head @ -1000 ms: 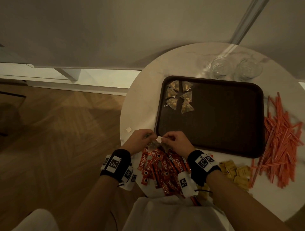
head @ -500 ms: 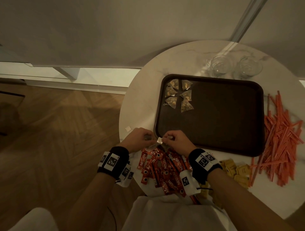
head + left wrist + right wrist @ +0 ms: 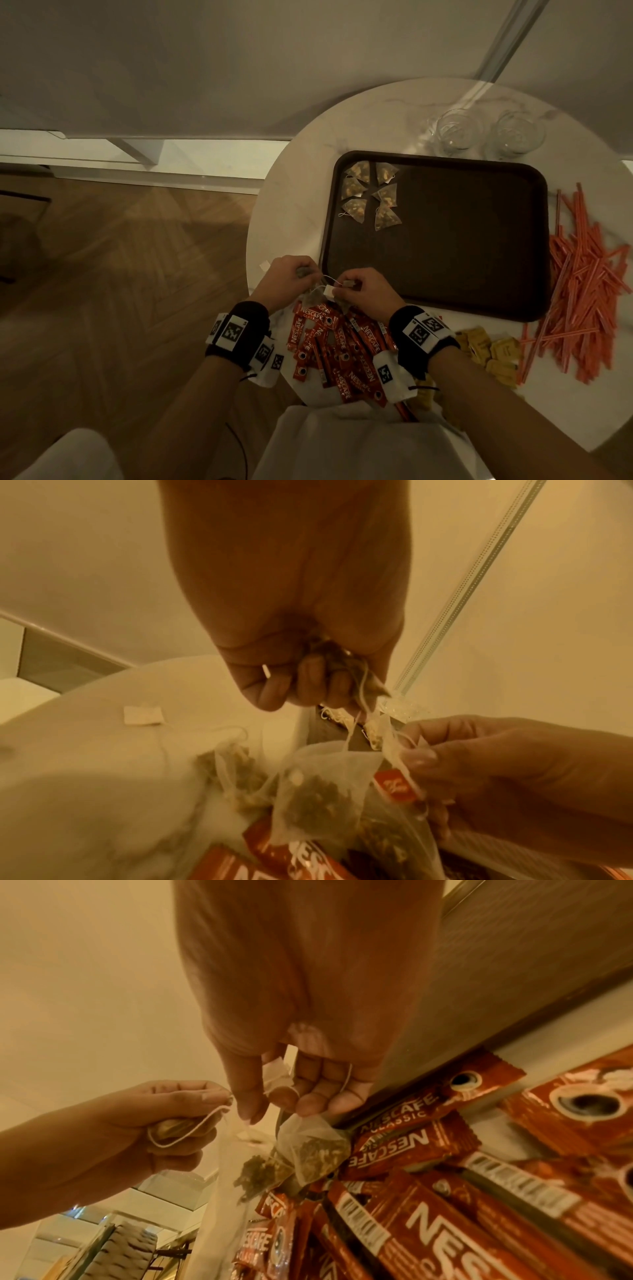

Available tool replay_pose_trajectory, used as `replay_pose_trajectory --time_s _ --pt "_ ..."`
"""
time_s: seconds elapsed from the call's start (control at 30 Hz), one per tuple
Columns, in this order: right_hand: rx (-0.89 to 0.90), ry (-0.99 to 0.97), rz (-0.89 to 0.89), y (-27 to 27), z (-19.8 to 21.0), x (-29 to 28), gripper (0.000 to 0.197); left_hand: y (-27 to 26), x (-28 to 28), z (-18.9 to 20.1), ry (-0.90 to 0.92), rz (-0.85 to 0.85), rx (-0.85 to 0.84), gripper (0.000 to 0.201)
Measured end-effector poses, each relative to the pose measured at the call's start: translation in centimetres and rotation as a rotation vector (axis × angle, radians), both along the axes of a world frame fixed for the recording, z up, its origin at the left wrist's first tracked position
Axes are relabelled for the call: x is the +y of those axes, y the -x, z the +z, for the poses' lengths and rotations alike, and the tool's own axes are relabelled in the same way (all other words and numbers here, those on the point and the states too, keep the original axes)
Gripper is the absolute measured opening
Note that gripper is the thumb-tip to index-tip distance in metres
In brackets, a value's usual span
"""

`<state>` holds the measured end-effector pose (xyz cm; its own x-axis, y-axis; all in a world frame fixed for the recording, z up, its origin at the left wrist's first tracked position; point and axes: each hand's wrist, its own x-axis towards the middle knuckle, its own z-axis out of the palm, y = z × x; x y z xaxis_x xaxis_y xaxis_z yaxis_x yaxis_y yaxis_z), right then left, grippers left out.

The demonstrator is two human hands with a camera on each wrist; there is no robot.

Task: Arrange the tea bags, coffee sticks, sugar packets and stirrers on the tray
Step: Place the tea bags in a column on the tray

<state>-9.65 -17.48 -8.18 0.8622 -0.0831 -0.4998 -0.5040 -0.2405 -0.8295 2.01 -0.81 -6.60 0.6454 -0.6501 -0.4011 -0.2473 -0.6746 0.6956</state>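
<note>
A dark brown tray (image 3: 462, 294) lies on the round white table, with several pyramid tea bags (image 3: 371, 195) in its far-left corner. At the tray's near-left corner my left hand (image 3: 303, 274) (image 3: 308, 691) grips a crumpled tea bag (image 3: 329, 653) (image 3: 171, 1127) in curled fingers. My right hand (image 3: 337, 291) (image 3: 274, 1107) pinches a tea bag tag (image 3: 274, 1079). Tangled strings join the hands, and two tea bags (image 3: 315, 1150) (image 3: 318, 791) dangle below over the red coffee sticks (image 3: 335, 346). Yellow sugar packets (image 3: 489, 353) and orange stirrers (image 3: 589, 274) lie to the right.
Two empty glasses (image 3: 459, 132) (image 3: 517, 133) stand behind the tray. A loose white tag (image 3: 142, 715) lies on the table left of my left hand. The table's edge and wooden floor are close on the left. A white cloth covers my lap.
My hands have drawn slightly apart at the tray's near-left corner, and a string now stretches between them. The tea bags on the tray have not moved.
</note>
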Motion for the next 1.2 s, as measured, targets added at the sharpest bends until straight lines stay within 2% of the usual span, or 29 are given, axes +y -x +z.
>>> replay_pose_trajectory --time_s 0.17,0.37,0.43,0.6,0.77,1.1,1.2 --pt "-0.028 -0.074 -0.026 0.1 -0.3 0.0 0.009 0.2 -0.1 -1.3 -0.005 0.078 -0.052 0.008" --pt "-0.013 -0.073 -0.034 0.3 -0.3 -0.3 0.009 0.3 -0.2 -1.4 0.033 0.191 -0.143 0.009" --pt "-0.021 -0.076 -0.039 0.3 -0.4 -0.4 0.01 0.1 0.0 -1.2 0.027 0.174 -0.153 0.011" --pt "-0.019 -0.096 -0.095 0.4 -1.0 -0.4 0.016 -0.4 0.7 -0.7 -0.143 -0.021 -0.161 0.011" --pt "-0.035 -0.124 -0.103 0.5 -0.9 -0.4 0.014 0.0 0.5 0.7 0.002 -0.035 0.092 0.005" --pt "-0.031 -0.141 -0.123 0.7 -1.1 -0.2 0.015 0.8 -0.8 0.1 -0.061 -0.049 0.029 0.004" --pt "-0.03 -0.128 -0.156 0.7 -1.2 -0.2 0.016 0.8 -0.6 -0.1 -0.045 0.012 -0.014 0.005"
